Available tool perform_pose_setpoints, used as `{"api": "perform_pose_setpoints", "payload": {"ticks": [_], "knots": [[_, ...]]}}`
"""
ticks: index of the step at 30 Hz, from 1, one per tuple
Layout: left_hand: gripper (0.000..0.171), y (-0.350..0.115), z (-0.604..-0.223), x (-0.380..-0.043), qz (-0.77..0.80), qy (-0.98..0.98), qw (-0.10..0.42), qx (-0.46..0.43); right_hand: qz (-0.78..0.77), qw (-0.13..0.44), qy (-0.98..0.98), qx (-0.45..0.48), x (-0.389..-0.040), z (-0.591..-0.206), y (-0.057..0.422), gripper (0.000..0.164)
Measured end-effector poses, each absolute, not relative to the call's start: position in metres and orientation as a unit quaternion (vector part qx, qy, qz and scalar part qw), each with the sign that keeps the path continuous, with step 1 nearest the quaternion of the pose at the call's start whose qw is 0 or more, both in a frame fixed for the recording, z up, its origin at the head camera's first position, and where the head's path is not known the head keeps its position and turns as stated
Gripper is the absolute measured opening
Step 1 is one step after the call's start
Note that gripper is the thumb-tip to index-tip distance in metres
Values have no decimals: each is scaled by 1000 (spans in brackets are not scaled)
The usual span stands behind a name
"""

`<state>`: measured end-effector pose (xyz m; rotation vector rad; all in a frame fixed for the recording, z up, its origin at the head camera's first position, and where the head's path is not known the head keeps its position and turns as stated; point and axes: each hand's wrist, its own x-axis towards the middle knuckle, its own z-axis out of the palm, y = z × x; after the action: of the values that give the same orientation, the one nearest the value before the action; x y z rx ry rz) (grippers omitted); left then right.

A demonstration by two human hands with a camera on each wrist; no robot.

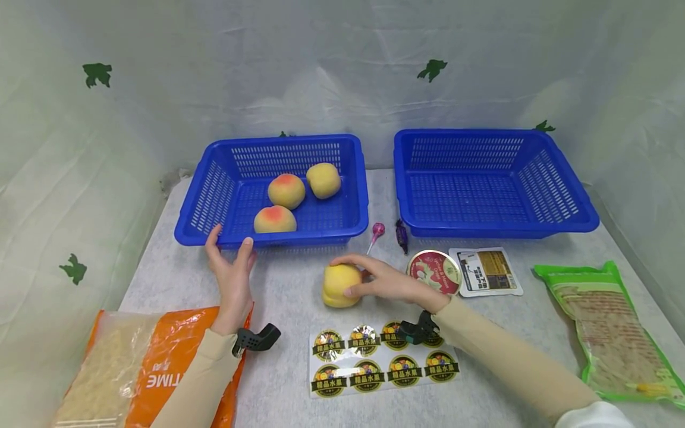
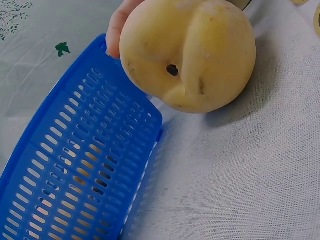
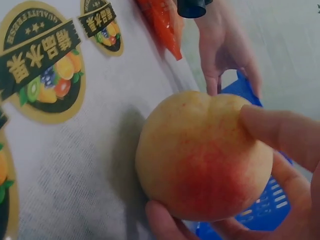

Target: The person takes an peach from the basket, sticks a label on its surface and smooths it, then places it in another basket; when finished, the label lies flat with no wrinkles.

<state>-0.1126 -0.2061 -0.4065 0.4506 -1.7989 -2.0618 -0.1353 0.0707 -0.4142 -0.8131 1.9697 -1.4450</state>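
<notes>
My right hand (image 1: 382, 282) holds a yellow peach (image 1: 341, 285) over the table, below the left basket, its fingers and thumb spread round the fruit. In the right wrist view the peach (image 3: 205, 165) shows a red blush; the left wrist view shows its cleft and a small dark stem hole. My left hand (image 1: 232, 282) is at the front rim of the left blue basket (image 1: 316, 236), thumb and index finger over the edge. Three more peaches lie inside that basket, among them one peach (image 1: 286, 191) with a red top.
A second blue basket (image 1: 497, 229) stands at the right. Near it are a lollipop (image 1: 378, 230), a purple-wrapped candy (image 1: 401, 236), a round red tin (image 1: 434, 271) and a small packet (image 1: 486, 272). A sticker sheet (image 1: 382, 362), an orange bag (image 1: 155, 368) and a green bag (image 1: 610, 327) lie nearer.
</notes>
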Motion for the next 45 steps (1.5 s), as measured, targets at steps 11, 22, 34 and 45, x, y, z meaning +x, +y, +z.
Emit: {"api": "perform_pose_setpoints", "payload": {"ticks": [11, 22, 34, 45], "knots": [[60, -206, -405, -113, -732, -638, 179, 159, -487, 197, 786, -326, -129, -412, 71, 52], [61, -207, -405, -114, -732, -639, 179, 157, -503, 198, 771, -335, -130, -413, 73, 42], [61, -207, -406, -114, -731, -638, 182, 159, -533, 214, 750, -328, -133, -416, 71, 47], [60, -207, -406, -112, -736, -633, 183, 153, -540, 245, 732, -335, -132, -416, 72, 44]]}}
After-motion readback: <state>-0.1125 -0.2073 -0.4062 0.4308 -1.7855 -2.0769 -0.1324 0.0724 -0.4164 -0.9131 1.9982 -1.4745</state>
